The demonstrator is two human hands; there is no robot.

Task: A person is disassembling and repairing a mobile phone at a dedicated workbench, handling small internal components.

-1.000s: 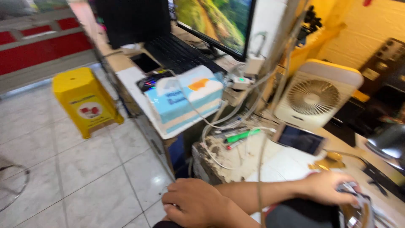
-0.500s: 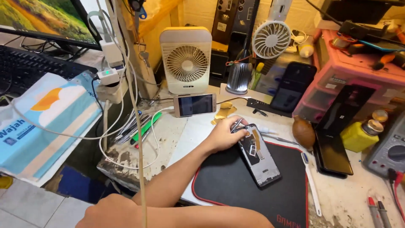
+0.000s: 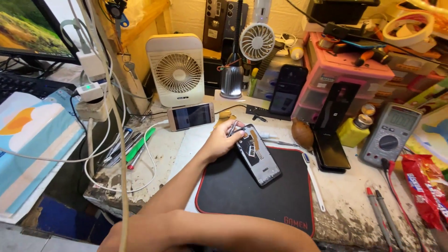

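Observation:
An opened smartphone [image 3: 258,155], back cover off and its insides showing, lies tilted on a black mat with a red edge [image 3: 242,196]. My left hand [image 3: 218,142] reaches in from the lower left and rests at the phone's top end. Its fingers pinch a thin metal tool [image 3: 232,127] and touch the phone's upper edge. My left forearm crosses the mat's left corner, with my bent arm filling the bottom of the view. My right hand is out of sight.
Another phone [image 3: 191,116] lies behind the hand, in front of a cream desk fan [image 3: 176,70]. A dark phone [image 3: 330,150], a yellow bottle [image 3: 353,130], a multimeter [image 3: 391,134] and probes [image 3: 380,210] sit to the right. Cables and pens [image 3: 133,147] lie to the left.
The view has swung from the monitor and floor on the left to the workbench. My left hand stays at the top end of the opened phone.

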